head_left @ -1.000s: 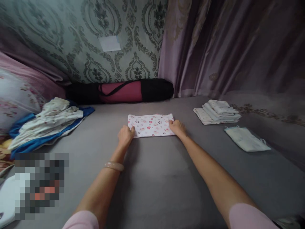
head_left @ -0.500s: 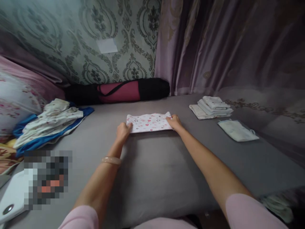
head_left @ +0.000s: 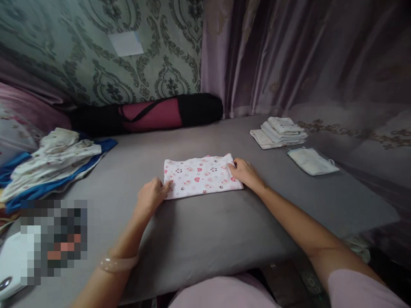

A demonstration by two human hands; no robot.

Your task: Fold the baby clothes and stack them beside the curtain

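A white cloth with pink and red prints, folded into a rectangle, is stretched flat over the grey sheet in the middle of the head view. My left hand pinches its left edge, thumb on top and the other fingers partly hidden. At the right edge my right hand grips the cloth the same way. A translucent bangle circles my left wrist. Whether the cloth rests fully on the sheet I cannot tell.
Folded cloths lie in a stack at the right, beside a pale flat cloth piece with loops. Crumpled clothes are heaped at the left. A black and maroon long bag lies along the wall. A white object sits front left.
Both hands have drawn the folded cloth nearer to me, and it appears larger and flatter. The camera view has shifted a little. Each hand keeps its hold.
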